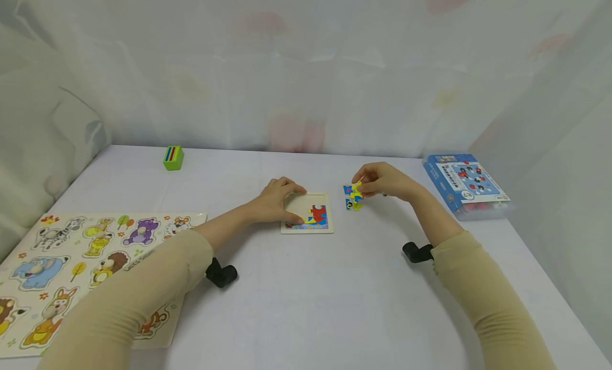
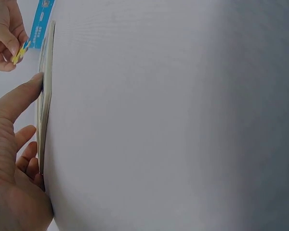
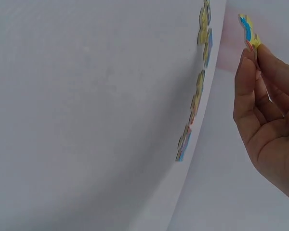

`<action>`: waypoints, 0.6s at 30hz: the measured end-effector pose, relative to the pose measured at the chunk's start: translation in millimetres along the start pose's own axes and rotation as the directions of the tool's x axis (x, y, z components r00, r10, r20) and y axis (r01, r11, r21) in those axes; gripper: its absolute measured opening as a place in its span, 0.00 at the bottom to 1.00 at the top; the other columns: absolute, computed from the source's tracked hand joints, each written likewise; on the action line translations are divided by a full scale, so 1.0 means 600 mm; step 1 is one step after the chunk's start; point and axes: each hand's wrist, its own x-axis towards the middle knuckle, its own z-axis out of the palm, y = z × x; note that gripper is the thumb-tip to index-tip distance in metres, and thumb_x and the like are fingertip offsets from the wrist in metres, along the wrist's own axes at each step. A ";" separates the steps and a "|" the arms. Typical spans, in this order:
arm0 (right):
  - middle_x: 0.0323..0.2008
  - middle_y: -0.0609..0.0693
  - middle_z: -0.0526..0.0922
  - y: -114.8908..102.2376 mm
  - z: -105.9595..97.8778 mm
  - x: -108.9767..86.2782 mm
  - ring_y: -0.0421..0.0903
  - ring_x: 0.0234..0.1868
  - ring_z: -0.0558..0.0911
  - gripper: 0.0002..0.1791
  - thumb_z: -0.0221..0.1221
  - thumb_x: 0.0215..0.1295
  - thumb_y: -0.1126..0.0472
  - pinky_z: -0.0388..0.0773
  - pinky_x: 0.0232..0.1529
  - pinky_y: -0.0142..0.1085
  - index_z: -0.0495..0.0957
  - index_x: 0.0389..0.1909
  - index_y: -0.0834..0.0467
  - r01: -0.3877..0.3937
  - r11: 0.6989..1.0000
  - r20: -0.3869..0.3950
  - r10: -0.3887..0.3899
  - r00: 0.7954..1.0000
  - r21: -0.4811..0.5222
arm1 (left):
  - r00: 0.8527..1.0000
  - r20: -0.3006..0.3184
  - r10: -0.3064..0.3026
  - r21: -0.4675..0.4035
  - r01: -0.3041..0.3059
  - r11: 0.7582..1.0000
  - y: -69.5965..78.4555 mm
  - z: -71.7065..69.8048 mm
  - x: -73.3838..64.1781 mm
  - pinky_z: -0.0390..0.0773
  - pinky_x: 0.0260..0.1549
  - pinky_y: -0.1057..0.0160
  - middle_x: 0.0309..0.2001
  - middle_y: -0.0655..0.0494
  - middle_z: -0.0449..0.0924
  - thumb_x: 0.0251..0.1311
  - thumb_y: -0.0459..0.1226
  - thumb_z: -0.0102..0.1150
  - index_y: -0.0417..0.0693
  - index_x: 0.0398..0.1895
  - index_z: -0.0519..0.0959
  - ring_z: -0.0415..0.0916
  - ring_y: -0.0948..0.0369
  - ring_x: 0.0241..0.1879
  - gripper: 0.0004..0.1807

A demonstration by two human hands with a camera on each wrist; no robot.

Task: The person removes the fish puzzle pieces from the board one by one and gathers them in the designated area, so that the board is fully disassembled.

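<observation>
A small wooden puzzle tray lies on the table, with several pieces fitted along its bottom and right side. My left hand holds the tray from its left side. Its thumb presses near the bottom edge, and the other fingers curl at the far edge. To the right, my right hand pinches a yellow and blue jigsaw piece between thumb and fingertips, raised above the table. Beneath and beside that hand, several loose jigsaw pieces lie close together; the fingers partly cover them in the head view.
A large animal puzzle board lies at the left, partly under my left forearm. Toward the back left stands a green block with coloured stripes. A blue boxed set lies at the right edge. A pale curtain hangs behind the table.
</observation>
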 end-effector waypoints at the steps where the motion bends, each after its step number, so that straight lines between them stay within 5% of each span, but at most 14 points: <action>1: 0.37 0.54 0.79 0.003 -0.002 -0.001 0.46 0.40 0.84 0.14 0.57 0.68 0.66 0.84 0.49 0.40 0.77 0.53 0.63 -0.001 1.000 -0.001 0.001 1.000 -0.003 | 1.000 0.000 0.001 -0.002 -0.001 1.000 0.000 0.000 0.000 0.61 0.64 0.47 0.64 0.50 0.66 0.47 0.52 0.74 0.56 0.65 0.72 0.57 0.50 0.64 0.39; 18: 0.45 0.58 0.82 0.039 -0.024 -0.013 0.42 0.38 0.85 0.18 0.64 0.64 0.64 0.85 0.48 0.40 0.77 0.53 0.66 -0.093 0.996 -0.007 0.093 0.996 -0.002 | 1.000 -0.006 0.002 -0.002 -0.002 1.000 0.000 0.000 0.001 0.60 0.66 0.46 0.64 0.50 0.67 0.47 0.51 0.75 0.54 0.65 0.72 0.57 0.49 0.65 0.40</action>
